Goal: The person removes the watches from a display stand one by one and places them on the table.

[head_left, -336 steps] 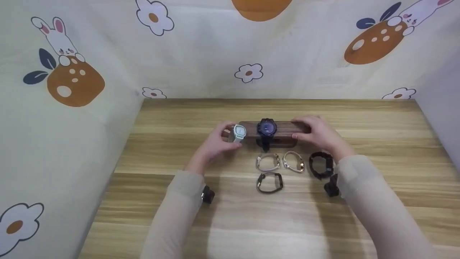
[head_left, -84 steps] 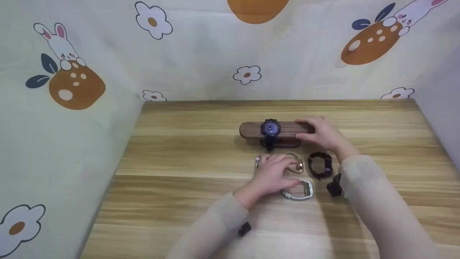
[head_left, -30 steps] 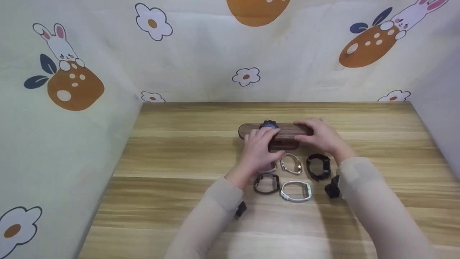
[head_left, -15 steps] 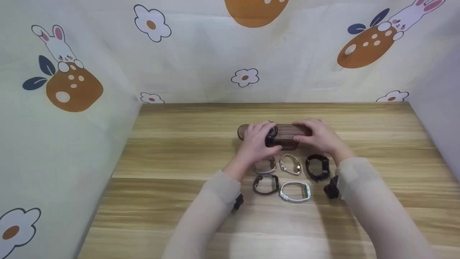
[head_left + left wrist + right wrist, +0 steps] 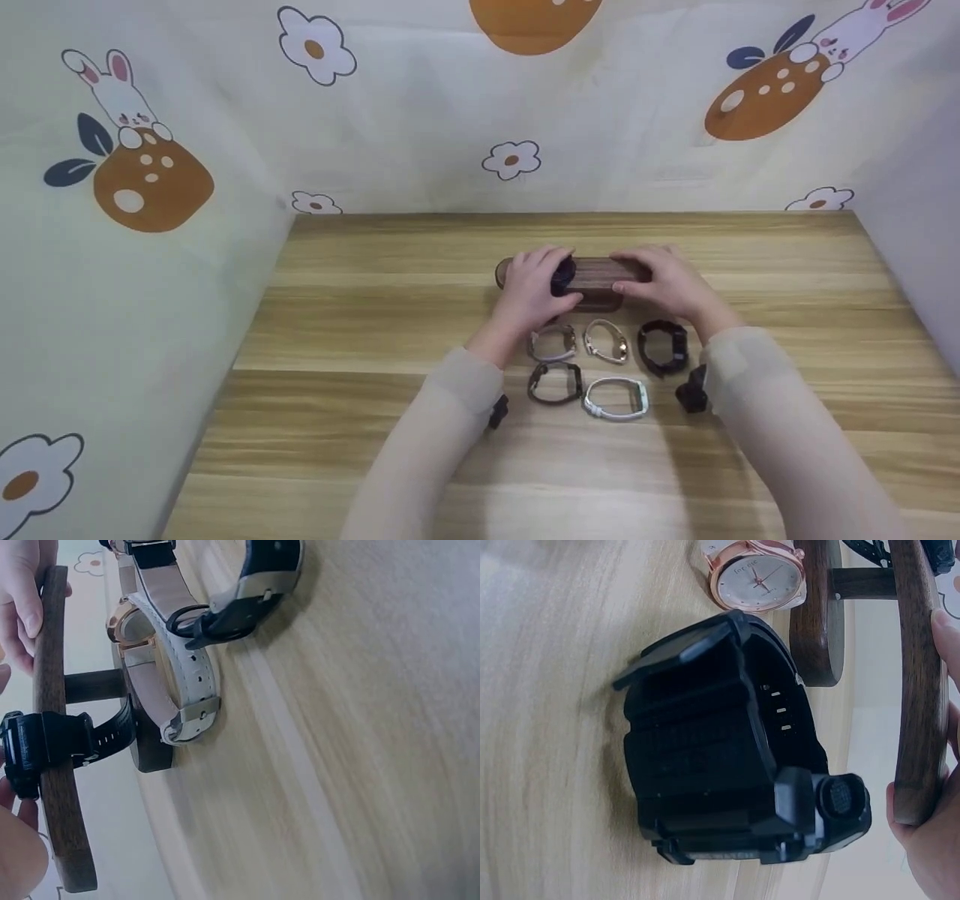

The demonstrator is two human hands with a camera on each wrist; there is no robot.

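Note:
A dark wooden watch stand (image 5: 600, 271) has a long rounded bar raised over a smaller base. Around its bar sits a black round watch (image 5: 26, 750), its strap hanging below the bar in the left wrist view. My left hand (image 5: 527, 289) grips this watch, fingers over the back and thumb in front, covering much of it in the head view. My right hand (image 5: 671, 285) holds the bar's right end between thumb and fingers. In the right wrist view, a bulky black watch (image 5: 705, 757) stands on its side near the stand, beside a rose-gold watch (image 5: 756, 579).
Several watches lie on their sides on the wooden table (image 5: 337, 435) in front of the stand: a mint watch (image 5: 642, 399), a dark-strapped watch (image 5: 578, 381) and a grey-strapped one (image 5: 571, 341). A patterned cloth wall (image 5: 420, 150) rises behind the table.
The mint watch, earlier in my left hand at the stand's left end, now lies on the table. My left hand has since moved up onto the black round watch. My right hand stays on the bar.

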